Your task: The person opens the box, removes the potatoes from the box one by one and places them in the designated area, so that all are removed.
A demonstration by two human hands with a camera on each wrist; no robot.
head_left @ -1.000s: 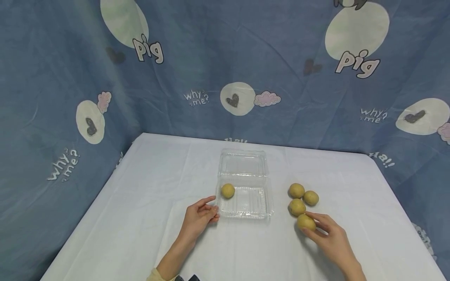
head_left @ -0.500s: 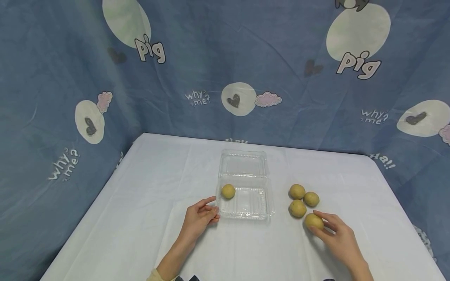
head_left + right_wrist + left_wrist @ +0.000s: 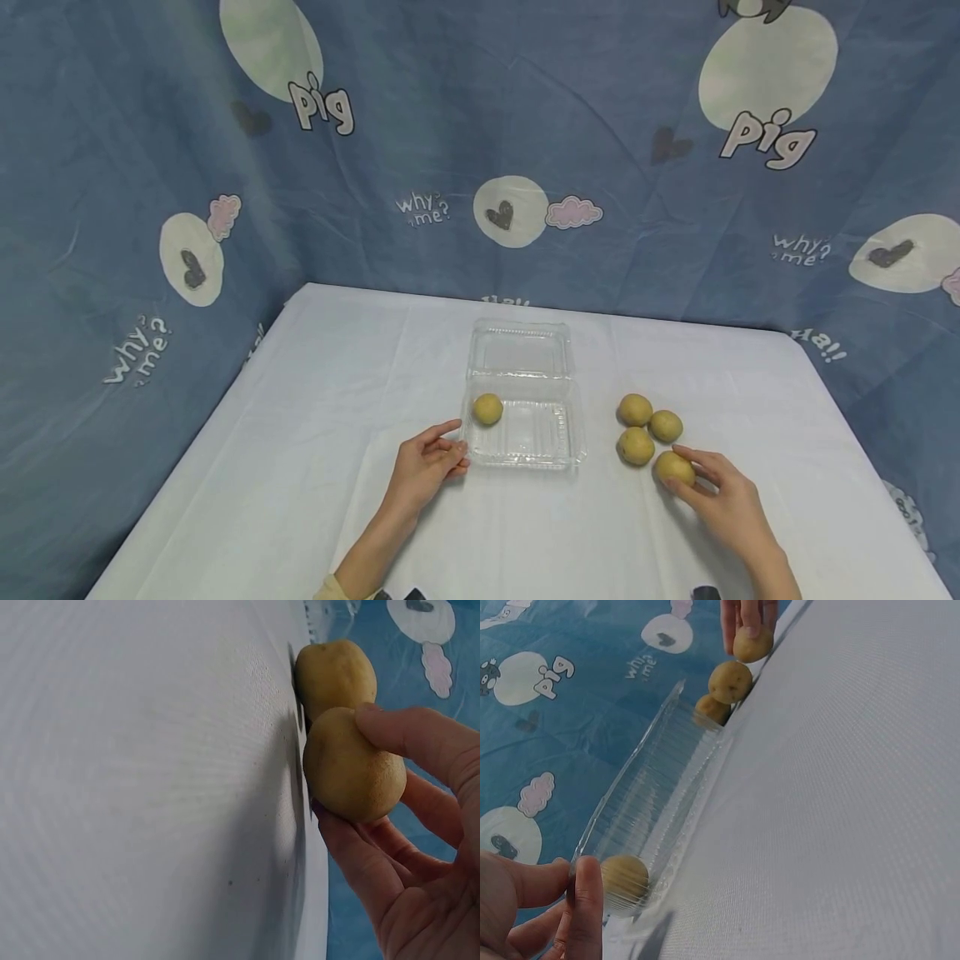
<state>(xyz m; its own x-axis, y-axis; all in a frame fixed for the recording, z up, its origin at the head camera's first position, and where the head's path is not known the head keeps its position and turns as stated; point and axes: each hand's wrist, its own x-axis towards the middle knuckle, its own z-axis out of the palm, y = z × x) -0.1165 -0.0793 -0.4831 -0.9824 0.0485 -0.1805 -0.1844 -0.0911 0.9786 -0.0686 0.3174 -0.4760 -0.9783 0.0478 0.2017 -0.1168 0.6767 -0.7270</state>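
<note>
In the head view my left hand [image 3: 426, 468] is at the left edge of an open clear plastic clamshell box [image 3: 528, 458]. The left wrist view shows its thumb and fingers pinching the box's rim [image 3: 607, 799]. One small round potato [image 3: 487, 409] lies in the box's left back corner. On the right, my right hand [image 3: 727, 498] holds another potato [image 3: 674, 469] between thumb and fingers, close to the white cloth. In the right wrist view the thumb presses one side of this potato [image 3: 352, 769], with fingers on the opposite side.
Three loose potatoes sit together right of the box: a back one [image 3: 635, 410], a right one [image 3: 666, 426] and a front one [image 3: 636, 447]. The box's lid [image 3: 520, 348] lies folded back. A blue printed curtain [image 3: 420, 142] surrounds the white-covered table [image 3: 337, 367].
My right hand has moved a little to the right with its potato, leaving a gap from the front loose potato. The left hand and box have stayed in place.
</note>
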